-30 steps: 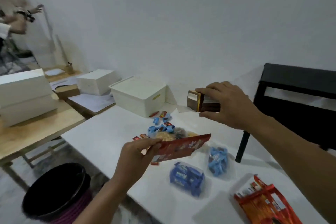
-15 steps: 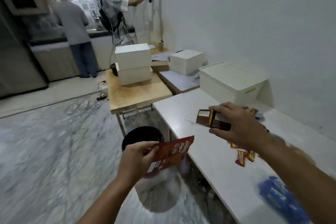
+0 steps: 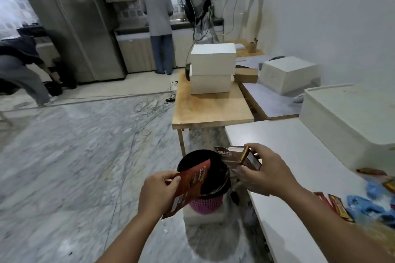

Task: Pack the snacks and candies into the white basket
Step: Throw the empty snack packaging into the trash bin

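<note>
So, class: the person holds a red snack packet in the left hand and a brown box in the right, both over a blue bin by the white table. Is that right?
Not quite. The head view shows the bin is pink with a black liner, not blue. The rest holds: the left hand holds the red packet, the right hand holds the brown box, beside the white table.

Two hands show: the left hand [image 3: 157, 193] holds one red packet [image 3: 190, 186], the right hand [image 3: 261, 174] one brown box [image 3: 234, 157]. One black-lined pink bin [image 3: 206, 179] stands beside the white tabletop [image 3: 288, 177]. On that tabletop sits one lidded white bin [image 3: 350, 121]. Beyond it are three white boxes: two stacked [image 3: 212, 68], one apart [image 3: 288, 73]. Three other people [image 3: 158, 15] are farther back. The blurred candies [image 3: 363, 205] cannot be counted.
</note>
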